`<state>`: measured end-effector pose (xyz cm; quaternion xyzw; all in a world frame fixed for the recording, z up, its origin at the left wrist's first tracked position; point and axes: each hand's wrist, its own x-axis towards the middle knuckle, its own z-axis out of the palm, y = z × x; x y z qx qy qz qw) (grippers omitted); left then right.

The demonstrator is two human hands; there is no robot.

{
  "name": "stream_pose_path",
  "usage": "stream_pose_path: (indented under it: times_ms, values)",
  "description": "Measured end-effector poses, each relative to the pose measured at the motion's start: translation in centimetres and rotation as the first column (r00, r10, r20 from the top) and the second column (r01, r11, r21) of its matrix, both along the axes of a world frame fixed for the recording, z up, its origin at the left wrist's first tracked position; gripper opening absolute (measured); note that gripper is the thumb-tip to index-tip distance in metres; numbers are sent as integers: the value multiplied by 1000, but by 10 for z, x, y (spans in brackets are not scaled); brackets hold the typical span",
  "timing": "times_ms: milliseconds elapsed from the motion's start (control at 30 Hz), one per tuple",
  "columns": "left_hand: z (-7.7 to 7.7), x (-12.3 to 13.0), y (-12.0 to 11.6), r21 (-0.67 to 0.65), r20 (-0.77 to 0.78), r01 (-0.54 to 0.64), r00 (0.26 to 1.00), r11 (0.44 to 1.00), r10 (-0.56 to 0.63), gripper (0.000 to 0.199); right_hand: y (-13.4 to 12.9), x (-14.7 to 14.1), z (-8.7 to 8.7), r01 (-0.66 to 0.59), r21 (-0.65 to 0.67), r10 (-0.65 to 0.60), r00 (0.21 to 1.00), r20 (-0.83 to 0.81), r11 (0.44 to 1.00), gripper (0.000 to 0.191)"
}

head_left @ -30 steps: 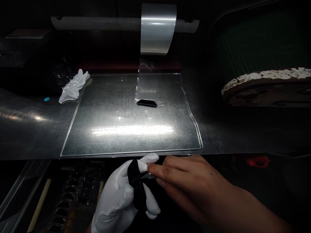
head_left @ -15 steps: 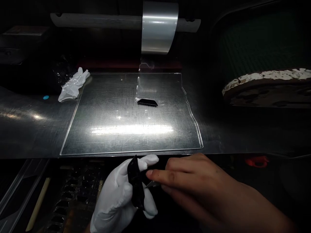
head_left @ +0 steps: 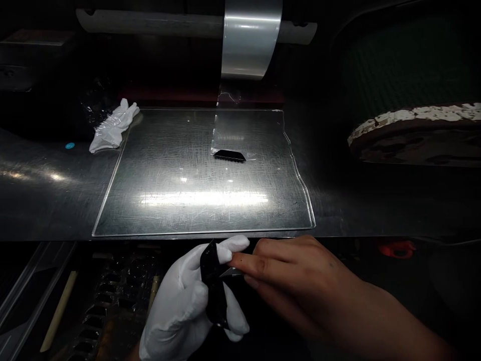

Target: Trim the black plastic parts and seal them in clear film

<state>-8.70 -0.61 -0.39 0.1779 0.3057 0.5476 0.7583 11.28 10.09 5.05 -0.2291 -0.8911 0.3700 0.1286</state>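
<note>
Left hand (head_left: 180,306), gloved: grip closed round black part (head_left: 213,288). Right hand (head_left: 296,281), bare: grip pinching blade (head_left: 232,272), tip at part's edge.

Cannot see the rear of the thin blade-like tool (head_left: 232,272), hidden behind the right hand (head_left: 293,281); cannot make out contact or gap between its tip and the black piece (head_left: 213,286), part-covered by the gloved left hand (head_left: 178,306); cannot read the tiny blue sticker (head_left: 69,146); cannot follow the film roll (head_left: 250,47) past the top edge, nor the green object (head_left: 406,65) past the right.
</note>
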Motion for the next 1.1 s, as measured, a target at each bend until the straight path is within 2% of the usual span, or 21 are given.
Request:
stream_pose_path:
  times_ms: [133,267,433,567,633,733,833,1100]
  values:
    - [1,1,0,15,8,4,1000,1000,-4,50,3,2,2,-60,-65,62,998,28,996,35]
    - [-1,3,0,14,26,2,1000,1000,-2,49,2,4,1,-65,-76,69,997,41,995,35]
    - [-2,2,0,-41,39,-1,999,999,2,48,-2,8,-2,-82,-119,90,994,57,989,37]
    - [3,0,3,-61,10,16,1000,998,-15,55,-5,11,-2,-65,-146,62,998,-26,987,38]
    - [7,-1,5,-84,-1,-27,1000,996,27,53,-4,12,-2,26,-103,-34,997,-70,994,39]
    - [14,-1,9,-178,-17,-180,984,967,180,31,-2,13,0,143,-14,-143,988,-53,990,37]
    - [17,-3,13,-220,-5,-297,953,929,303,18,2,12,3,114,0,-114,993,0,993,33]
    - [25,-8,17,-263,-28,-319,946,910,324,16,8,3,12,46,174,-67,991,118,984,28]
